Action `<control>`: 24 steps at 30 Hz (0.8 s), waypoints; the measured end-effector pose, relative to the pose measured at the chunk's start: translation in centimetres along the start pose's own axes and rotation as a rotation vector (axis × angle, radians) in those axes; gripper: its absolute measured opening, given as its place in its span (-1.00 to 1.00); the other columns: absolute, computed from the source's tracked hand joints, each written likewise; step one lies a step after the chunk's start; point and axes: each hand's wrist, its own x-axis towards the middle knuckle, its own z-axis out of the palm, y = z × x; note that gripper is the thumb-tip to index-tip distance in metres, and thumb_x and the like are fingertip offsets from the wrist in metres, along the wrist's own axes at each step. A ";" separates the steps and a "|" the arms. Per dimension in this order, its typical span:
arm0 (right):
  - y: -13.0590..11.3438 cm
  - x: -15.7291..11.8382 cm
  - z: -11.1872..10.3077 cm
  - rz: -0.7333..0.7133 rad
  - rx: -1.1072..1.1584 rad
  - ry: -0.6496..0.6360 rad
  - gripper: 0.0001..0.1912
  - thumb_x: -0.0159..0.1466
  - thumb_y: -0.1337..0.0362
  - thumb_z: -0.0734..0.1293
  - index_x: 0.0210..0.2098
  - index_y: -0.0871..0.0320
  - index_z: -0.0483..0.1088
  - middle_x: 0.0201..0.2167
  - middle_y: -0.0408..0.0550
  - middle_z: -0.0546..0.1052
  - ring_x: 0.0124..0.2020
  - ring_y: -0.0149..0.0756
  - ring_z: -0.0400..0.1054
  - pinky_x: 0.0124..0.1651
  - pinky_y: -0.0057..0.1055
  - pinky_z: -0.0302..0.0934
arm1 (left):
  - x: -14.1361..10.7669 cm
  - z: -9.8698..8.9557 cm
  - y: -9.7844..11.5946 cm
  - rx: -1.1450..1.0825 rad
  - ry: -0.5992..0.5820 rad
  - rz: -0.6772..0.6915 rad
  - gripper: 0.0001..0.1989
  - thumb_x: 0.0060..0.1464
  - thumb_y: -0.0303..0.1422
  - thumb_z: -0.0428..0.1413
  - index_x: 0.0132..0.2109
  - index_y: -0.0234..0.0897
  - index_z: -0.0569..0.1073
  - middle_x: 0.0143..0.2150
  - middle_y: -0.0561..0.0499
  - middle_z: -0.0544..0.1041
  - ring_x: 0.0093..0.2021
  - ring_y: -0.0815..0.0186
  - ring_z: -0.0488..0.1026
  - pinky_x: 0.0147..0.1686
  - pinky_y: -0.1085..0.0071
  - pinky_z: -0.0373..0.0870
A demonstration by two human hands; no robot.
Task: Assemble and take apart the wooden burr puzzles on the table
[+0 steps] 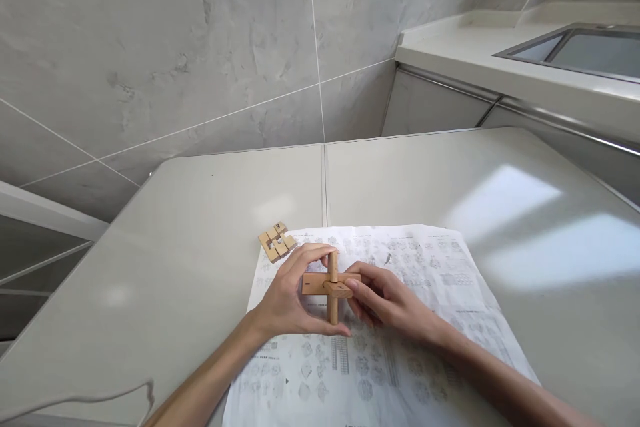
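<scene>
Above the middle of the printed sheet I hold a wooden interlocking puzzle (315, 284), its light brown bars crossing one another. My left hand (285, 297) curves around its left side, fingers on the top end of the upright bar and thumb under the bottom end. From the right, my right hand (383, 293) pinches the right ends of the crossing bars between thumb and fingers. A small dark mark shows on the left bar. Beyond my left hand lie several joined flat wooden pieces (273, 250), one marked with a 3.
A wrinkled paper sheet (370, 387) with small printed diagrams lies under my hands on the pale table (150, 267). A seam runs across the table. Behind stands a grey tiled wall (225, 47); a counter (450, 60) with a sink is at right. A cable (75, 399) hangs lower left.
</scene>
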 end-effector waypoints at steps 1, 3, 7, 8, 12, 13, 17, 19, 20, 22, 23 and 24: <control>0.1 0.0 0.1 0.007 0.028 0.006 -0.56 0.56 -0.11 0.25 -0.18 0.14 0.41 -0.54 -0.23 0.41 -0.60 -0.44 0.22 -0.50 -0.44 0.08 | 0.0 0.0 0.0 -0.003 0.004 0.001 0.04 -0.20 0.03 0.56 0.36 -0.08 0.33 0.14 -0.16 0.55 0.10 -0.01 0.54 0.14 -0.02 0.51; 0.3 0.0 0.3 0.022 0.069 0.020 -0.55 0.55 -0.13 0.25 -0.17 0.14 0.42 -0.54 -0.23 0.41 -0.61 -0.44 0.22 -0.52 -0.45 0.08 | 0.0 0.1 -0.1 -0.013 0.019 0.001 0.03 -0.21 0.06 0.55 0.35 -0.08 0.33 0.13 -0.16 0.55 0.08 -0.01 0.54 0.12 -0.01 0.52; 0.3 -0.1 0.4 0.037 0.071 0.021 -0.54 0.54 -0.14 0.25 -0.15 0.15 0.42 -0.52 -0.21 0.43 -0.60 -0.44 0.24 -0.51 -0.45 0.10 | -0.3 0.2 -0.5 -0.021 0.028 0.011 0.06 -0.23 0.09 0.55 0.36 -0.07 0.33 0.12 -0.16 0.55 0.07 -0.01 0.55 0.10 0.01 0.54; 0.3 -0.2 0.4 0.037 0.052 0.016 -0.54 0.55 -0.14 0.25 -0.14 0.15 0.42 -0.52 -0.21 0.43 -0.59 -0.43 0.25 -0.50 -0.45 0.11 | -0.4 0.2 -0.6 -0.024 0.022 0.012 0.07 -0.24 0.09 0.55 0.36 -0.07 0.33 0.12 -0.16 0.55 0.08 -0.02 0.55 0.10 0.01 0.54; 0.3 -0.4 0.3 0.027 -0.031 0.037 -0.55 0.56 -0.11 0.24 -0.15 0.16 0.43 -0.52 -0.19 0.45 -0.57 -0.41 0.29 -0.46 -0.43 0.16 | -0.6 0.4 -0.9 -0.034 0.000 0.021 0.10 -0.27 0.07 0.56 0.38 -0.05 0.31 0.16 -0.18 0.54 0.10 -0.03 0.54 0.12 -0.01 0.52; 0.3 -0.4 0.3 0.027 -0.026 0.046 -0.55 0.56 -0.11 0.25 -0.15 0.16 0.43 -0.52 -0.19 0.46 -0.57 -0.41 0.29 -0.46 -0.43 0.17 | -0.6 0.4 -0.9 -0.031 -0.002 0.022 0.10 -0.26 0.06 0.57 0.38 -0.04 0.31 0.16 -0.18 0.54 0.10 -0.03 0.54 0.12 -0.01 0.52; 0.4 -0.3 0.5 0.046 0.059 0.052 -0.55 0.54 -0.13 0.26 -0.17 0.15 0.42 -0.49 -0.18 0.47 -0.58 -0.42 0.31 -0.49 -0.45 0.17 | -0.5 0.2 -0.5 -0.015 0.005 0.010 0.07 -0.22 0.04 0.56 0.39 -0.04 0.31 0.14 -0.17 0.55 0.07 -0.01 0.54 0.09 0.02 0.53; 0.4 -0.2 0.7 0.053 0.059 0.040 -0.56 0.56 -0.11 0.24 -0.15 0.15 0.42 -0.49 -0.17 0.48 -0.58 -0.41 0.32 -0.49 -0.44 0.20 | -0.3 0.1 -0.2 -0.015 0.017 0.002 0.04 -0.20 0.04 0.56 0.37 -0.04 0.32 0.13 -0.16 0.54 0.08 -0.01 0.54 0.09 0.02 0.53; 0.4 -0.2 0.7 0.039 0.024 0.047 -0.59 0.57 -0.07 0.22 -0.13 0.14 0.42 -0.47 -0.15 0.50 -0.56 -0.38 0.35 -0.48 -0.42 0.23 | -0.2 0.1 -0.1 -0.013 0.024 -0.005 0.03 -0.20 0.04 0.55 0.36 -0.04 0.32 0.12 -0.15 0.54 0.08 -0.01 0.54 0.09 0.01 0.53; 0.6 -0.2 0.7 -0.067 -0.131 0.108 -0.72 0.59 0.06 0.21 -0.04 0.11 0.43 -0.33 -0.05 0.57 -0.42 -0.29 0.45 -0.35 -0.34 0.36 | -0.1 0.1 0.0 -0.010 0.045 -0.016 0.02 -0.20 0.05 0.55 0.35 -0.05 0.32 0.10 -0.14 0.53 0.09 -0.02 0.52 0.08 0.00 0.53; 0.7 -0.2 0.6 -0.156 -0.236 0.155 -0.79 0.57 0.14 0.23 0.03 0.10 0.41 -0.21 0.02 0.60 -0.29 -0.23 0.50 -0.23 -0.28 0.42 | -0.1 0.1 0.1 -0.008 0.059 -0.022 0.02 -0.20 0.05 0.55 0.34 -0.06 0.33 0.09 -0.14 0.53 0.08 -0.02 0.52 0.07 0.00 0.53; 0.8 -0.2 0.6 -0.253 -0.344 0.203 -0.80 0.54 0.22 0.26 0.11 0.08 0.39 -0.07 0.08 0.59 -0.14 -0.15 0.52 -0.10 -0.20 0.45 | 0.0 0.1 0.1 -0.004 0.068 -0.029 0.01 -0.20 0.04 0.55 0.34 -0.06 0.33 0.08 -0.13 0.52 0.07 -0.02 0.51 0.06 0.00 0.53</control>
